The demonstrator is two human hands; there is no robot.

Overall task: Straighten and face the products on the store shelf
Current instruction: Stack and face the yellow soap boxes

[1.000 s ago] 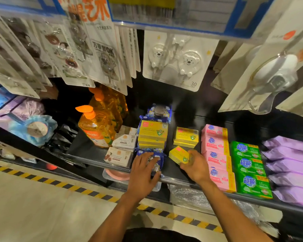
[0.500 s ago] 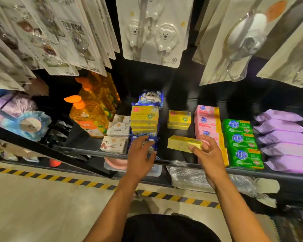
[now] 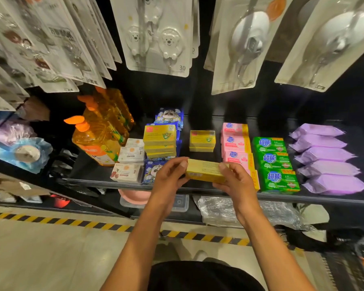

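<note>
1. Yellow soap box (image 3: 205,170) held above the shelf (image 3: 303,198) front edge, between blue panda packs (image 3: 153,172) and pink soap row (image 3: 235,143).
2. Left hand (image 3: 168,181) and right hand (image 3: 237,185): fingers pinch opposite ends.
3. Likely light, rigid carton; end grip suits turning. Printed back faces up; front label not showing.

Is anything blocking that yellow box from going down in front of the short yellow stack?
Nothing visible does. The left hand and right hand hold the yellow box at the front of the shelf. The strip between it and the short yellow stack is bare, with pink bars alongside on the right.
</note>
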